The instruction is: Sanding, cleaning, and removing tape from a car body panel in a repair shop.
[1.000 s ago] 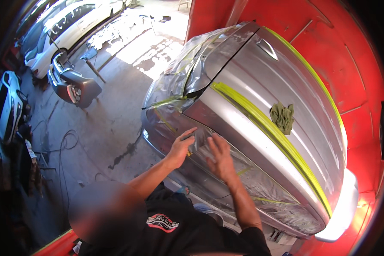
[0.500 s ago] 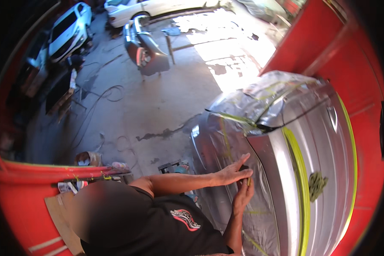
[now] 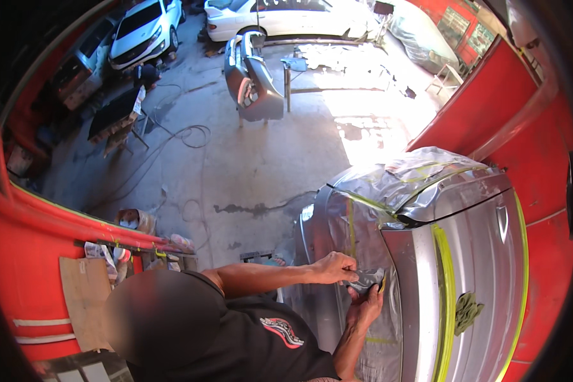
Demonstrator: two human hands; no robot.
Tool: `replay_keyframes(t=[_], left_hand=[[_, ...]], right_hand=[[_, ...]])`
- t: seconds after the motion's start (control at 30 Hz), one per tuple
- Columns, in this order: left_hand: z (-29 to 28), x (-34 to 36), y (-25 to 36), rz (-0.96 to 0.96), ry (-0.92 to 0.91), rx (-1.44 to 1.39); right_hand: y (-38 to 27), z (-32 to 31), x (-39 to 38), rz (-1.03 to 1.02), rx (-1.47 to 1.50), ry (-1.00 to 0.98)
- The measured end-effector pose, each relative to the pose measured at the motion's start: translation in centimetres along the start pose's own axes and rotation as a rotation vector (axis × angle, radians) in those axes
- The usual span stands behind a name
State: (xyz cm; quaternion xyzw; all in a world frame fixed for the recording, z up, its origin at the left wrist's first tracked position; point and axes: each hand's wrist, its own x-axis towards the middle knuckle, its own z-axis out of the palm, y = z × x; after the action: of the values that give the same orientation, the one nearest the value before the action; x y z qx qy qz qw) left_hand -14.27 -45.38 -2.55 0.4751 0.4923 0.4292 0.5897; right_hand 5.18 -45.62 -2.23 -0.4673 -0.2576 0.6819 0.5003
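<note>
The hands have parted slightly in the head view since the earlier frame, baring a grey piece (image 3: 369, 278) in front of the film-covered silver vehicle (image 3: 420, 299): the left hand (image 3: 335, 267) pinches one end, the half-curled right hand (image 3: 365, 309) grips the other. Some right fingertips are hidden; the yellow edge there is unclear.

Creased sheet (image 3: 365, 280), glossy metal panel (image 3: 425, 305)

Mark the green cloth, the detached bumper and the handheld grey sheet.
Green cloth (image 3: 468, 313), head view: its crumpled middle.
Detached bumper (image 3: 261, 88), head view: dark outer face.
Handheld grey sheet (image 3: 365, 279), head view: its creased middle.
</note>
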Motion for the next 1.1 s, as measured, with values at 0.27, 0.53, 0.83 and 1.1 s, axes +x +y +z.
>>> replay_keyframes(t=[0.27, 0.53, 0.83, 1.1], left_hand=[[-0.5, 1.8, 1.6, 0.033, -0.238, 0.024], [0.7, 2.0, 1.0, 0.143, -0.129, 0.266], [-0.3, -3.6, 20.7, 0.965, 0.083, 0.083], [4.4, -1.5, 19.9, 1.214, 0.011, -0.063]], right_hand=[[-1.4, -2.1, -1.3, 0.046, 0.125, -0.216], [-0.2, -2.7, -2.2, 0.133, 0.221, -0.146], [-0.2, -7.1, -2.5, -0.011, -0.03, 0.013], [-9.2, -10.5, -1.6, -0.541, -0.353, 0.46]])
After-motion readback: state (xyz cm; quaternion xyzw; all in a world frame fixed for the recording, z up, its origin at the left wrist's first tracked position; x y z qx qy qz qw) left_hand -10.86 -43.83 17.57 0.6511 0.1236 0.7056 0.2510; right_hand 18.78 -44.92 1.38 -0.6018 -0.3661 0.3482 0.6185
